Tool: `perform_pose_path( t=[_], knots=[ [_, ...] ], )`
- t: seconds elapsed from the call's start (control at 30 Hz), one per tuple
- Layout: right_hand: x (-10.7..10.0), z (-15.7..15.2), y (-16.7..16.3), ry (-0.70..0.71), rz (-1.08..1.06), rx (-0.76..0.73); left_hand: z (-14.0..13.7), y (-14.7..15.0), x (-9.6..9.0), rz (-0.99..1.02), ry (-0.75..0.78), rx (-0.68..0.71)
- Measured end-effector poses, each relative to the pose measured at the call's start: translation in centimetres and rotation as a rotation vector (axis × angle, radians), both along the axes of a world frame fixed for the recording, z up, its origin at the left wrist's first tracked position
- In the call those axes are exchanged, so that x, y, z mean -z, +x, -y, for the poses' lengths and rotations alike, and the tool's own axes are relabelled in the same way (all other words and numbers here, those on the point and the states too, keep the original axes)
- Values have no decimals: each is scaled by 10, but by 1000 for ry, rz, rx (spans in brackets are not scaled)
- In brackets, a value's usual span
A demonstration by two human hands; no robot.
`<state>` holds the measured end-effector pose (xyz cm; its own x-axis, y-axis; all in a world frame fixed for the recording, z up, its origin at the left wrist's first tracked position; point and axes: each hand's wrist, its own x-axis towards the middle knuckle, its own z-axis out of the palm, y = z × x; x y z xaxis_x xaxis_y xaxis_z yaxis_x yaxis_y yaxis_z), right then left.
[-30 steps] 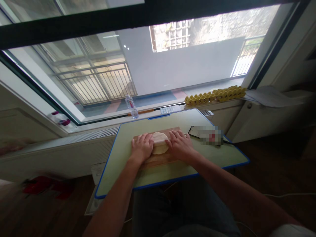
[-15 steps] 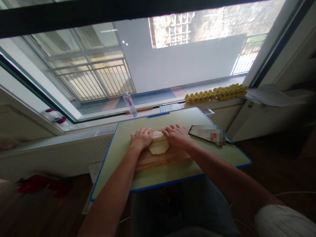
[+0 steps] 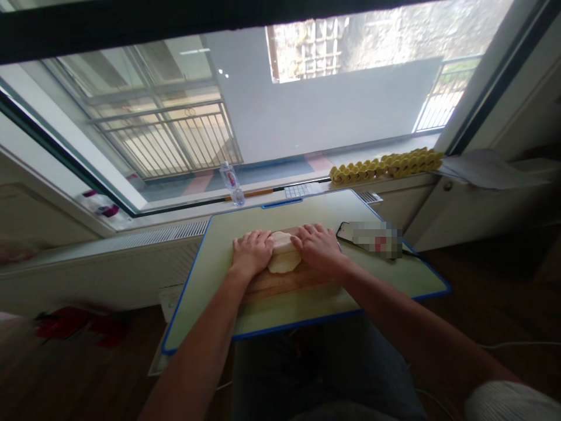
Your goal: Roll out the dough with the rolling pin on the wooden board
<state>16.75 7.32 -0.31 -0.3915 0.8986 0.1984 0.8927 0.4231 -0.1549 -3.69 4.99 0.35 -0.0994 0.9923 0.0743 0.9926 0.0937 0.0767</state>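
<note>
A thin, pale round of dough (image 3: 284, 265) lies on a wooden cutting board (image 3: 280, 285). Across the dough, between my hands, runs a pale straight band that looks like a rolling pin (image 3: 284, 248); its ends are hidden under my palms. My left hand (image 3: 253, 251) rests on the left side, palm down, fingers stretched forward. On the right side my right hand (image 3: 319, 247) lies the same way, fingers spread a little and thumb toward the dough. Neither hand's fingers are wrapped round anything that I can see.
The board sits on a pale green table (image 3: 302, 307) with a blue edge. A phone (image 3: 368, 240) lies right of my right hand. On the windowsill stand a plastic bottle (image 3: 231, 186) and yellow egg trays (image 3: 385, 166). A radiator (image 3: 175, 233) runs below the window.
Both hands have slid slightly toward me over the dough, staying flat. The camera view has shifted a little; the board and phone appear to stay in place.
</note>
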Motion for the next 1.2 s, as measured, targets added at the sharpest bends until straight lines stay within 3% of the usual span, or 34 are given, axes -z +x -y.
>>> perform_pose_path(
  t=[0.33, 0.6, 0.77, 1.07, 1.2],
  knots=[
    [13, 43, 10, 13, -50, 25, 46, 12, 1, -23, 36, 33],
    [22, 82, 25, -9, -35, -6, 88, 21, 13, -29, 122, 37],
    [20, 72, 23, -3, -22, -18, 72, 15, 14, 4, 105, 55],
    [0, 14, 5, -56, 0, -39, 13, 1, 6, -5, 28, 29],
    [0, 9, 1, -47, -4, -19, 4, 0, 5, 0, -7, 26]
  ],
)
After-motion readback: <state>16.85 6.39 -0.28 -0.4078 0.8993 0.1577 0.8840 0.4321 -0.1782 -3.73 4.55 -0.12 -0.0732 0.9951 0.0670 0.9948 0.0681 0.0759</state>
